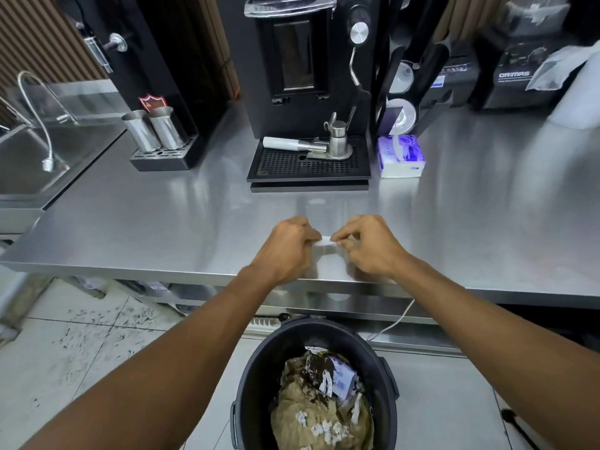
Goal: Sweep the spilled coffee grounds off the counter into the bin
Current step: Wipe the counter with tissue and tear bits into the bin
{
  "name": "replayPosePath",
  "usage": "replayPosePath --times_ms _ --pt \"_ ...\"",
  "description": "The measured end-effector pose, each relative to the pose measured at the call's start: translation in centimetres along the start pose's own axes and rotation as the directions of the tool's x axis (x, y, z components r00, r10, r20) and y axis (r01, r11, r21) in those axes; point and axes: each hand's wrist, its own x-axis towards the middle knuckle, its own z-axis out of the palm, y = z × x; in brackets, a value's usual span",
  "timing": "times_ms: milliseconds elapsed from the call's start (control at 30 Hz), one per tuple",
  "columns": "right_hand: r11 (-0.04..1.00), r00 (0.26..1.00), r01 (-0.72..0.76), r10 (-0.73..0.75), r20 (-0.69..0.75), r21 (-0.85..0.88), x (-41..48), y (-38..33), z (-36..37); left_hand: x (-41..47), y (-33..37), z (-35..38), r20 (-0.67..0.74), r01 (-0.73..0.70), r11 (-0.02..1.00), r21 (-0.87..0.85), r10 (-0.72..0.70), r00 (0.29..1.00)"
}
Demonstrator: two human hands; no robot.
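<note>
My left hand (285, 246) and my right hand (367, 245) meet over the front of the steel counter (162, 222), both pinching a small white tissue (328, 242) between them. The tissue is mostly hidden by my fingers. Straight below, on the floor against the counter's front edge, stands a round black bin (256, 368). It holds crumpled brown paper, white scraps and dark coffee grounds (316, 371). I cannot make out any grounds on the counter surface around my hands.
A black coffee machine with drip tray (308, 167) stands behind my hands, a portafilter and small steel jug on it. A purple tissue pack (401, 155) lies to its right. Two steel cups (152, 129) and a sink (29, 170) are on the left, blenders at back right.
</note>
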Motion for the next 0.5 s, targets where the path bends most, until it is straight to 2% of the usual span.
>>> replayPosePath --times_ms 67,167,267,367,500 --pt "0.999 0.996 -0.033 0.036 -0.087 0.030 2.5 0.2 -0.2 2.7 -1.0 0.0 -0.024 0.012 1.000 -0.002 -0.012 1.000" --pt "0.998 0.993 -0.055 0.053 -0.106 -0.017 5.2 1.0 0.6 5.1 -2.6 1.1 0.016 0.047 0.999 -0.004 -0.047 0.999" --pt "0.995 0.998 -0.044 0.039 -0.052 -0.091 6.1 1.9 1.6 5.4 -3.7 2.8 0.097 0.053 0.999 -0.001 -0.053 0.994" --pt "0.971 0.998 0.041 -0.027 0.060 -0.235 5.7 2.1 1.9 4.6 -3.9 3.4 0.126 0.053 0.998 -0.023 -0.049 0.991" --pt "0.962 0.988 0.140 -0.121 0.096 -0.232 0.6 1.4 2.0 -0.1 -2.6 3.0 0.155 -0.008 0.996 -0.091 0.022 0.988"
